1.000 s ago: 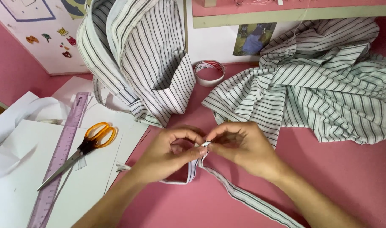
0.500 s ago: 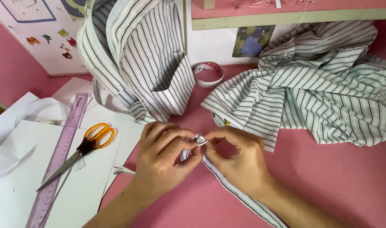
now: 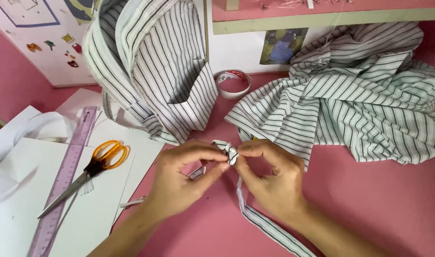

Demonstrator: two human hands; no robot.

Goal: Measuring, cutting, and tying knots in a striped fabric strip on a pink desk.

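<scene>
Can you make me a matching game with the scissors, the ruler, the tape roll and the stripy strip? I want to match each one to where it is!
Things:
1. scissors
2. ruler
3. tape roll
4. striped fabric strip

Places:
A. pinched between the left hand and right hand
B. at the back, between the two striped cloth heaps
C. on white paper, orange handles up
D. lying long beside the scissors, purple

Pairs: 1-C, 2-D, 3-B, 4-A

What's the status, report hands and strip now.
Left hand and right hand both pinch striped fabric strip at its knot. Strip trails toward the wearer. Scissors, ruler lie left, apart.
</scene>
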